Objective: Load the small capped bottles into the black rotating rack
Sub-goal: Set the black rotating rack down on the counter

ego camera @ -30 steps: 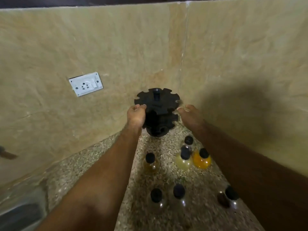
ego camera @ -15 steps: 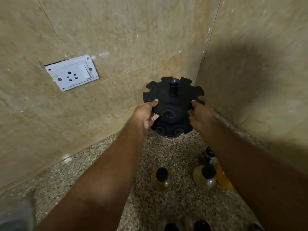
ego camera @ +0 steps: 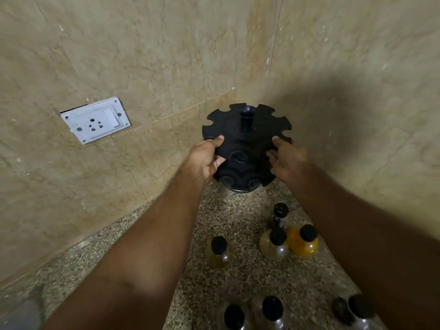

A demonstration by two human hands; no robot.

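The black rotating rack [ego camera: 246, 129] stands in the counter's far corner, its notched top disc and centre post facing me, with no bottles in it. My left hand [ego camera: 206, 158] grips the disc's left edge, and my right hand [ego camera: 287, 158] holds its right edge. Small black-capped bottles stand on the speckled counter nearer me: one with yellowish liquid [ego camera: 219, 252], a pale one [ego camera: 275, 244], an orange one [ego camera: 303, 240] and a clear one [ego camera: 279, 214] behind them. More capped bottles [ego camera: 271, 310] line the bottom edge.
Beige tiled walls [ego camera: 152, 51] meet in a corner right behind the rack. A white socket plate with a switch [ego camera: 95, 120] is set in the left wall. The speckled granite counter [ego camera: 238, 222] runs toward me between my forearms.
The camera has come closer and lower over the corner. Both hands stay on the rack's sides, with my thumbs now on top of the disc.
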